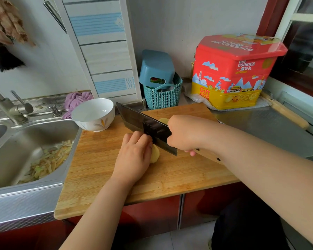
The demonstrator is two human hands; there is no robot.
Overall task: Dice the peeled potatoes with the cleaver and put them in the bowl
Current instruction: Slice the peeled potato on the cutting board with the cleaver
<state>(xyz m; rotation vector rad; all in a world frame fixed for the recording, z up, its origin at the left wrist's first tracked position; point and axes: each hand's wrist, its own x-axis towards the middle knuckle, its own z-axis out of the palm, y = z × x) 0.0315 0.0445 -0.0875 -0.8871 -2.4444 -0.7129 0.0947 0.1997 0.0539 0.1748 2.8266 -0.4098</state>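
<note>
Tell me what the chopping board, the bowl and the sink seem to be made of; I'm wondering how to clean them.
Chopping board: probably bamboo or wood, matt, with glued strips and visible grain.
Bowl: likely glazed ceramic or porcelain, glossy white with a painted leaf motif, though melamine can't be ruled out.
Sink: stainless steel by the look, brushed grey with soft reflections.

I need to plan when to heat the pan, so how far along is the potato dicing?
Early. Done: peeling, with peels lying in the sink. In hand: the left hand pins a peeled potato on the cutting board while the right hand holds the cleaver at it. Left: the second potato behind the blade; no dice show, and the bowl looks empty.
</note>
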